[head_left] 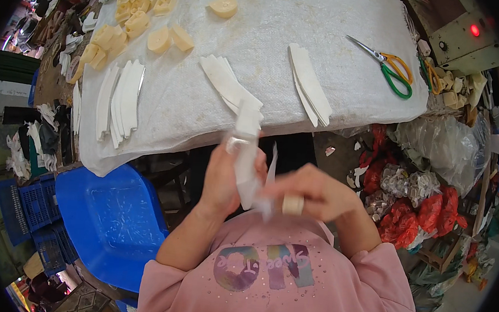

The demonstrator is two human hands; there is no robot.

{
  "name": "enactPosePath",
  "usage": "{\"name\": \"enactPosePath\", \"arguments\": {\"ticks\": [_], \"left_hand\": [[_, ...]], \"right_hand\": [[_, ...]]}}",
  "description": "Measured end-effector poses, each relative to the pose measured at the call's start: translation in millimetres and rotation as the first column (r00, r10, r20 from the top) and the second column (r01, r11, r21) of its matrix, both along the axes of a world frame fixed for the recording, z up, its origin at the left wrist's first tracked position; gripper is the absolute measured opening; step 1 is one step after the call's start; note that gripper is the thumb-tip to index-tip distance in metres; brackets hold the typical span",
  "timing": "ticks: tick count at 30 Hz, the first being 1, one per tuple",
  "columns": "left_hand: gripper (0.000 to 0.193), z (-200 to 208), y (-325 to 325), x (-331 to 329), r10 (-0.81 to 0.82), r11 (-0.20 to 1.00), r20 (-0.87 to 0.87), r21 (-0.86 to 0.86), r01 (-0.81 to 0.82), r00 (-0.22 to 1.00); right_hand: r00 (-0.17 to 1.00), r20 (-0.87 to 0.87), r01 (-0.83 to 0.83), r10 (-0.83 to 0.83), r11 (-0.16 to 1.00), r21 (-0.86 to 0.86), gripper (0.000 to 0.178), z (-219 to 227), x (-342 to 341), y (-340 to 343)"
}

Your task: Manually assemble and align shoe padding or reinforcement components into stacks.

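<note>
Right now your left hand (224, 177) is raised in front of your chest, its fingers wrapped around a white strip (245, 155) that stands nearly upright, the top end reaching up over the near edge of the table (348, 93). Something shiny and clear sits against the strip at your left fingertips; it is too blurred to tell what it is. Your right hand (317, 193) is just beside the left, fingers curled and pressed together on the strip's lower end, where a thin, pale translucent film (269, 184) hangs loose. A pale band (292, 204) shows around one right finger.

Beyond your hands, the table is covered with a white woven sheet. On it, straight ahead, lies a small fan of white strips (229, 84), and to the right of that a second stack (309, 84). Further left, near the sheet's edge, a longer row of white curved strips (120, 100) lies side by side. At the far left a heap of cream-coloured moulded blocks (132, 20) is spread out, with one more block (223, 6) apart at the far middle. Scissors with green and orange handles (388, 67) lie at the far right of the sheet. Below the table on your left stands a blue plastic chair (109, 221).
</note>
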State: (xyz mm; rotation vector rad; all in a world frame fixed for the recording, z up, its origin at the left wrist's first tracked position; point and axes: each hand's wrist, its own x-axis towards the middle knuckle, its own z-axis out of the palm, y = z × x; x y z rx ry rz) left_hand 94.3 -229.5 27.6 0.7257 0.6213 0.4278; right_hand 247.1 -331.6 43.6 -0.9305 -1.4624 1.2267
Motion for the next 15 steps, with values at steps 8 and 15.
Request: {"name": "enactPosePath", "arguments": {"ticks": [8,15], "left_hand": [[0.036,28,35,-15,0.202,0.958,0.203,0.16,-0.236,0.958],[0.028,-6,-30,39,-0.751,0.162,-0.407,0.65,0.742,0.521]], "right_hand": [[0.764,0.593,0.429,-0.252,0.886,-0.175,0.036,-68,38,-89],[0.042,-0.621,0.583,-0.783,0.524,-0.621,0.022,-49,-8,-69]]}}
